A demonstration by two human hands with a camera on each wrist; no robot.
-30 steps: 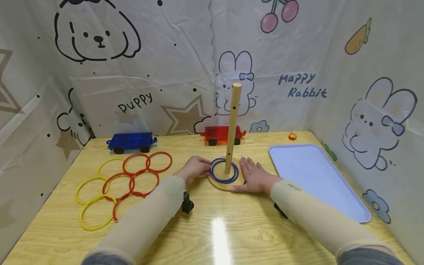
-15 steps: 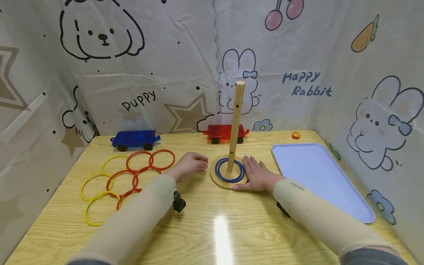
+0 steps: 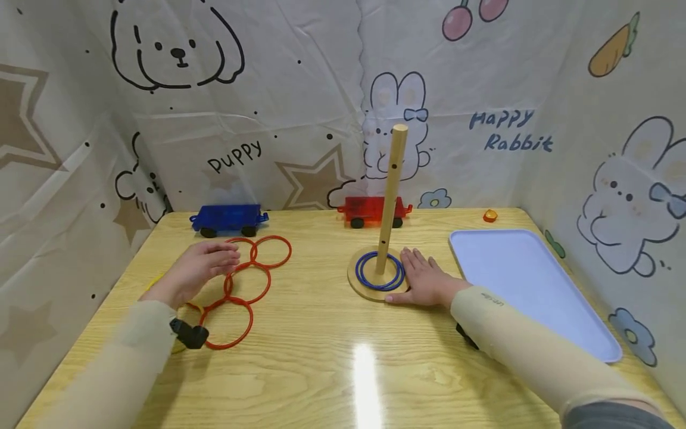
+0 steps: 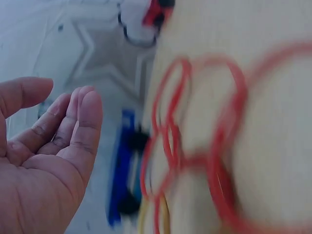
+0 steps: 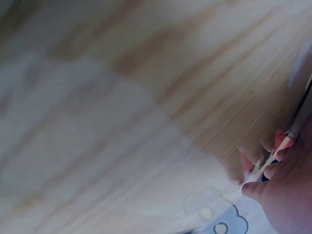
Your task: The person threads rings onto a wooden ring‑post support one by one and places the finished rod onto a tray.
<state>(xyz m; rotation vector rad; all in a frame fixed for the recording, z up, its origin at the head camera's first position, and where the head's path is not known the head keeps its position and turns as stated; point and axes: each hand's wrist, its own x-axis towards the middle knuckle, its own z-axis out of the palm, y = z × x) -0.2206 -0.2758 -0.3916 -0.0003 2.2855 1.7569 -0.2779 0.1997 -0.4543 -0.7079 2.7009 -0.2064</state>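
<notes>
My left hand (image 3: 200, 268) hovers over the red and yellow rings with nothing in it, its fingers loosely bent; the left wrist view shows the bare palm (image 4: 46, 180). Several red rings (image 3: 250, 322) lie overlapping on the table, and the yellow rings (image 3: 181, 345) are mostly hidden under my left hand and wrist. A wooden post (image 3: 393, 190) stands upright on a round wooden base (image 3: 370, 294). Two blue rings (image 3: 360, 280) lie around the foot of the post. My right hand (image 3: 429, 281) rests flat with fingers spread on the base's right edge.
A blue toy wagon (image 3: 227, 218) and a red toy wagon (image 3: 364, 210) stand along the back edge. At the right lies a pale lavender tray (image 3: 514, 262). A small orange and red piece (image 3: 490, 215) sits behind it. Printed cloth (image 3: 300, 89) walls the table.
My left hand has left the blue rings at the base and swung left over the red and yellow rings. The right hand stays on the base while the head view shifts slightly.
</notes>
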